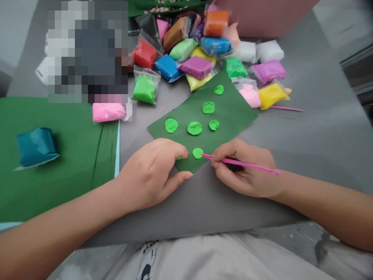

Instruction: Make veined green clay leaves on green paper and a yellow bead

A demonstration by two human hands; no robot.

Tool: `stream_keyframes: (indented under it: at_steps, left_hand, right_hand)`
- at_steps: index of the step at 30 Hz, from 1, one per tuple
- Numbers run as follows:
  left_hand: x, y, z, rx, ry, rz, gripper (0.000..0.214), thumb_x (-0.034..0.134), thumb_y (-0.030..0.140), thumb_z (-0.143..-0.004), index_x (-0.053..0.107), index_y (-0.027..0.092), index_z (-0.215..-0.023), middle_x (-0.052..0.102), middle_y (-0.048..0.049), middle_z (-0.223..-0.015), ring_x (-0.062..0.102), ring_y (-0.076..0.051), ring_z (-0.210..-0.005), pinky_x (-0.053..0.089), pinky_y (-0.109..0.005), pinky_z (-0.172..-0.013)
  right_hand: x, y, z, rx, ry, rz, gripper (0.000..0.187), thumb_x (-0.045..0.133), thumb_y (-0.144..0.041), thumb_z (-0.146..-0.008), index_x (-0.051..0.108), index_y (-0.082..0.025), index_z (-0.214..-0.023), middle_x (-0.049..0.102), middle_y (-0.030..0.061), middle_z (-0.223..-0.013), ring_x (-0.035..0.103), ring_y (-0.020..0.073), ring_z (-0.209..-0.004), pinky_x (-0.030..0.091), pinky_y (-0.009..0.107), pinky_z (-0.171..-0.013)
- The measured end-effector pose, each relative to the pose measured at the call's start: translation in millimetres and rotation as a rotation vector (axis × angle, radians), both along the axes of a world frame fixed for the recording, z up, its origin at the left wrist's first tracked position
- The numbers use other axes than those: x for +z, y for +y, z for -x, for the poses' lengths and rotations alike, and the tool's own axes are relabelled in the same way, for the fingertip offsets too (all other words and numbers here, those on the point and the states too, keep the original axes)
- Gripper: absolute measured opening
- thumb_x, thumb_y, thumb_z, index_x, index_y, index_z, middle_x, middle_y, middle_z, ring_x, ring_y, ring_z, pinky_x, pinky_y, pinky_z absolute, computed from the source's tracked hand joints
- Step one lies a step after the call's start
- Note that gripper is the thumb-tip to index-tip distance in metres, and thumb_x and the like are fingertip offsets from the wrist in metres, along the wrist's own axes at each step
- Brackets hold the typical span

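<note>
- We saw the right hand (247,167) with its fingers pinched round a slim pink tool (241,161), its point aimed to the left.
- That point met the right edge of the nearest green disc (197,152) in our view; we could not tell whether it pressed in. The disc lay just left of the right fingers.
- We saw the left hand (151,167) holding down the near end of a dark green sheet (186,109), thumb and forefinger parted, the nearest disc just to their right.
- A bit of another green piece (178,158) showed beneath the left forefinger.
- Farther up the sheet, beyond both hands, we counted five more green discs, wrinkled and apart from one another.
- Past the sheet, we found bagged packets in many colours heaped on the grey tabletop (204,210).
- Well to the left, we noticed a teal packet (37,147) on larger green sheets (67,175).
</note>
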State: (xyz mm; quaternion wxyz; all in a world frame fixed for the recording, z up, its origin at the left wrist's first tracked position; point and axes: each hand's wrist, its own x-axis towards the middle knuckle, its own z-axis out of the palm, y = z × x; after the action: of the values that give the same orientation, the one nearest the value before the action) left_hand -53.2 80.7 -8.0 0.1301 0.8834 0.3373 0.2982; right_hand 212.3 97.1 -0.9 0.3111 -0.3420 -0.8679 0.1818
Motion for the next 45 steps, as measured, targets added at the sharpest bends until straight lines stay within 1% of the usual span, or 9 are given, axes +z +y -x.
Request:
stream_keyframes:
  at_steps: [2,5,10,17,22,30,38,42,45]
  left_hand:
    - [-2.1,-1,-1,-0.049,0.023,-0.007,0.013,0.062,0.021,-0.108,0.057,0.013,-0.118,0.081,-0.0155,-0.114,0.079,-0.029,-0.115,0.066,-0.042,-0.103]
    - [-3.1,-1,-1,-0.084,0.042,-0.026,0.014,0.065,0.015,-0.105,0.057,0.012,-0.117,0.081,-0.0162,-0.118,0.078,-0.03,-0.123,0.065,-0.042,-0.111]
    - [-2.5,0,-1,-0.078,0.057,-0.016,0.015,0.064,0.015,-0.106,0.057,0.012,-0.119,0.081,-0.0166,-0.116,0.079,-0.03,-0.123,0.066,-0.043,-0.111]
    - [-2.4,-1,-2,-0.073,0.072,-0.011,0.015,0.064,0.015,-0.106,0.058,0.011,-0.119,0.082,-0.0181,-0.116,0.08,-0.031,-0.122,0.067,-0.044,-0.111]
    - [-1.7,0,-2,-0.079,0.082,0.01,0.015,0.062,0.016,-0.107,0.057,0.014,-0.121,0.081,-0.0176,-0.118,0.079,-0.031,-0.124,0.066,-0.045,-0.111]
    - [-2.7,-1,-1,-0.073,0.091,0.019,0.017,0.063,0.016,-0.106,0.057,0.012,-0.122,0.081,-0.0179,-0.118,0.078,-0.032,-0.125,0.066,-0.046,-0.11]
    - [-2.9,-1,0,-0.075,0.088,0.029,0.017,0.063,0.017,-0.107,0.056,0.015,-0.123,0.081,-0.0165,-0.119,0.078,-0.031,-0.126,0.067,-0.047,-0.11]
    - [-3.0,0,0,-0.08,0.095,0.046,0.018,0.062,0.017,-0.107,0.056,0.017,-0.124,0.08,-0.015,-0.121,0.077,-0.03,-0.128,0.066,-0.047,-0.111]
    - [-3.0,-1,1,-0.086,0.09,0.04,0.017,0.062,0.017,-0.107,0.056,0.016,-0.123,0.081,-0.0155,-0.12,0.078,-0.03,-0.127,0.066,-0.046,-0.11]
  right_hand:
    - [-3.0,-1,2,-0.006,-0.026,-0.019,0.021,0.056,-0.007,-0.09,0.055,-0.028,-0.096,0.072,-0.0053,-0.071,0.065,0.0116,-0.053,0.049,0.023,-0.052]
    - [-6.6,-3,5,-0.038,-0.06,-0.028,0.023,0.055,-0.007,-0.09,0.052,-0.028,-0.096,0.071,-0.0062,-0.071,0.064,0.0112,-0.053,0.046,0.024,-0.05]
    - [-9.2,-3,6,-0.057,-0.082,-0.053,0.025,0.055,-0.006,-0.089,0.051,-0.029,-0.098,0.072,-0.0066,-0.073,0.066,0.0111,-0.056,0.043,0.025,-0.05]
    - [-8.6,-3,7,-0.063,-0.075,0.003,0.022,0.057,-0.009,-0.088,0.051,-0.029,-0.096,0.071,-0.0056,-0.072,0.067,0.0139,-0.058,0.049,0.026,-0.055]
    - [-9.5,-3,7,-0.033,-0.084,0.038,0.019,0.056,-0.01,-0.089,0.053,-0.029,-0.092,0.07,-0.0043,-0.071,0.067,0.0149,-0.06,0.05,0.026,-0.058]
    - [-10.8,-3,8,-0.018,-0.063,-0.017,0.024,0.054,-0.007,-0.085,0.049,-0.028,-0.092,0.064,-0.0055,-0.067,0.059,0.0141,-0.055,0.042,0.027,-0.052]
    - [-13.6,-4,6,0.003,-0.096,-0.03,0.023,0.053,-0.008,-0.086,0.049,-0.029,-0.09,0.065,-0.0053,-0.067,0.061,0.0148,-0.056,0.046,0.028,-0.054]
    - [-8.7,-5,6,-0.006,-0.087,-0.006,0.023,0.054,-0.007,-0.084,0.049,-0.029,-0.09,0.065,-0.0054,-0.067,0.06,0.0144,-0.055,0.047,0.027,-0.054]
    - [0.8,2,4,-0.033,-0.03,0.073,0.021,0.057,-0.008,-0.09,0.054,-0.029,-0.094,0.069,-0.0047,-0.072,0.06,0.0129,-0.053,0.05,0.027,-0.053]
